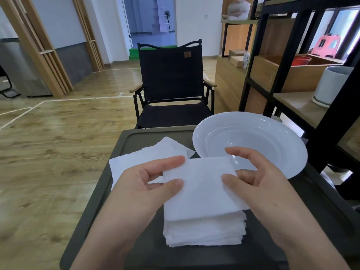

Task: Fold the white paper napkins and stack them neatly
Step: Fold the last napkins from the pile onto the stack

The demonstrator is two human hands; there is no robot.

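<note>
Above the stack (204, 232), pinching a folded napkin (198, 184) with left hand (148, 184) and right hand (259, 178); next, probably lowering it squarely, edges aligned.

A large round white plate (251, 133) with a wide rim sits right of centre in the frame, on the far right part of a dark grey-green table top (321, 211) with a raised edge. Behind the table, at centre, stands a black fabric folding chair (171, 82) with light wooden armrests. A black metal shelving unit (292, 55) with wooden boards fills the upper right; a white cylindrical pot (331, 84) stands on one shelf. Wood-grain flooring (58, 143) spreads across the left.
</note>
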